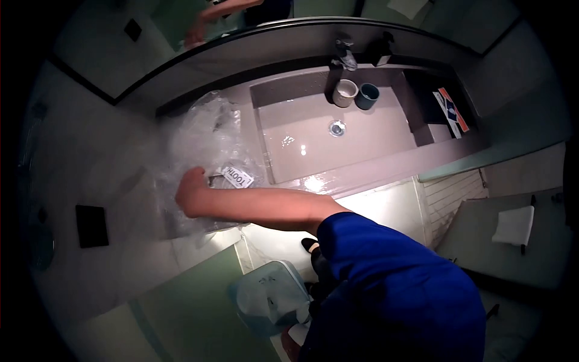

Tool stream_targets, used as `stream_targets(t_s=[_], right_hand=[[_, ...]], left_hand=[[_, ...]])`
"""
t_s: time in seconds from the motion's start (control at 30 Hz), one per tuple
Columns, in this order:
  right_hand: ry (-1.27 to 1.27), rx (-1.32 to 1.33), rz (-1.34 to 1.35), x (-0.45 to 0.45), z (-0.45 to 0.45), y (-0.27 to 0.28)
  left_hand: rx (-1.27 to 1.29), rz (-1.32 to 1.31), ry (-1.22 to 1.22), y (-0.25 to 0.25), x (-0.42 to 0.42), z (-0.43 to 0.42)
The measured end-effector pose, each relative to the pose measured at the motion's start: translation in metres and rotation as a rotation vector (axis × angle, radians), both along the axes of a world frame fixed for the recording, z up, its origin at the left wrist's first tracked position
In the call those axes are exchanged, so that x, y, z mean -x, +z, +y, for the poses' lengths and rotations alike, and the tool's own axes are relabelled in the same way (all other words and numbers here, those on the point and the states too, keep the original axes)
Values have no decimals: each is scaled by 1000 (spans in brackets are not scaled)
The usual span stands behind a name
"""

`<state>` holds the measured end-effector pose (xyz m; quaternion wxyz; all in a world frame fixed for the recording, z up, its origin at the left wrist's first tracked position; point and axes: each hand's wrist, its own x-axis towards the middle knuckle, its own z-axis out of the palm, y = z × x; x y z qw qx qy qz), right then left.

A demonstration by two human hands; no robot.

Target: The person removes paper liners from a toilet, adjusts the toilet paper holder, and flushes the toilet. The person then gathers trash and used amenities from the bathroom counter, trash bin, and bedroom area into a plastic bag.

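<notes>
My right hand (193,194) reaches across to the counter left of the sink, its fingers curled down and mostly hidden. It lies against a crumpled clear plastic bag (202,130). Beside it, a small white packet printed "TOOTH" (238,175) rests on or in the plastic; which of these, I cannot tell. Only a sliver of my left hand (290,346) shows at the bottom edge, near a white object (300,332) and the bin; its fingers are hidden.
The wide sink (338,160) holds a pale cup (345,93) and a dark blue cup (367,96) below the faucet (345,55). A dark soap bottle (382,49) stands behind. Flat packets (451,111) lie at right. A lined bin (271,295) stands on the floor.
</notes>
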<state>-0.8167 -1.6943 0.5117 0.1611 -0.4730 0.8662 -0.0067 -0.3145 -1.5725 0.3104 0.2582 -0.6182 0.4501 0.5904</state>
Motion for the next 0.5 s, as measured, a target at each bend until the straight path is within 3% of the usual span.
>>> stream_targets(t_s=[0.27, 0.37, 0.47, 0.5], right_hand=[[-66, 494, 8, 10, 66, 49], [7, 1162, 131, 11, 106, 52], [107, 1236, -44, -3, 145, 43], [222, 1031, -87, -10, 155, 28]], left_hand=[[17, 27, -54, -4, 38, -23], [25, 39, -51, -3, 48, -26], [28, 55, -41, -5, 50, -22], [27, 60, -34, -5, 49, -20]])
